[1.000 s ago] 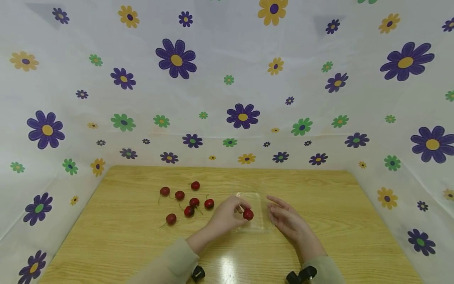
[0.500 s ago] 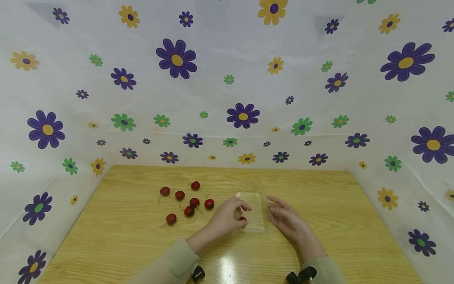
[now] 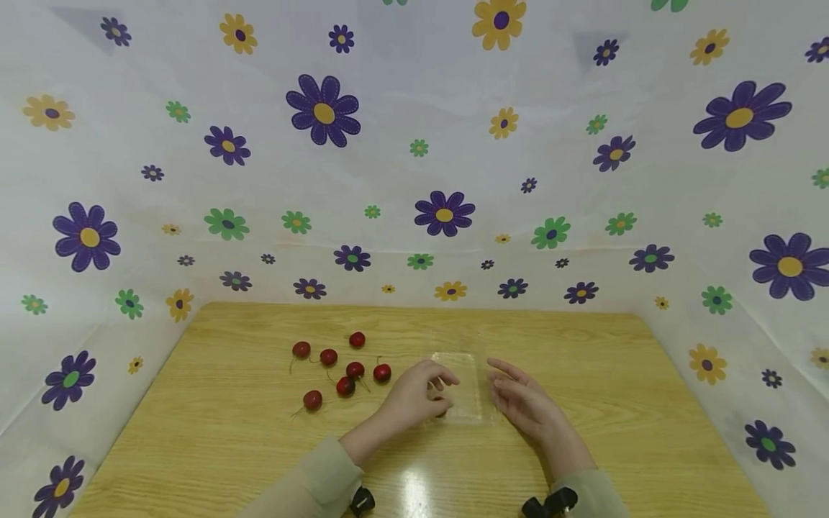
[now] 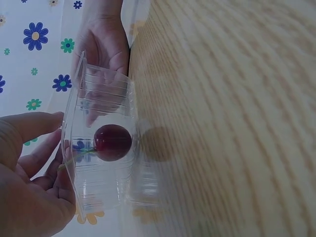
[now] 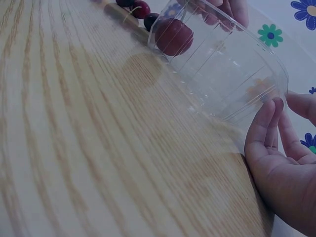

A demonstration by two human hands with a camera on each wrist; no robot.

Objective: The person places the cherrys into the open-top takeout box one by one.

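A clear plastic box (image 3: pixel 468 385) stands on the table between my hands, with its top uncovered. Inside it lies one dark red cherry (image 4: pixel 112 142), green stem up; in the head view my left thumb hides most of it. My left hand (image 3: pixel 414 392) hovers at the box's left rim, fingers apart and loosely bent with nothing between them. At the opposite side, my right hand (image 3: pixel 527 403) rests its relaxed fingers (image 5: pixel 261 126) against the box's outer wall. Several cherries with stems, among them a nearer one (image 3: pixel 312 401), lie loose left of the box.
The wooden table (image 3: pixel 214 439) is enclosed by a white cloth (image 3: pixel 382 173) with purple, yellow and green flowers. A black strap mount (image 3: pixel 550 502) sits on the right wrist, and another (image 3: pixel 362 501) on the left.
My left hand held a cherry over the box a second ago. It has let go and the cherry has dropped into the box. My right hand has stayed in place.
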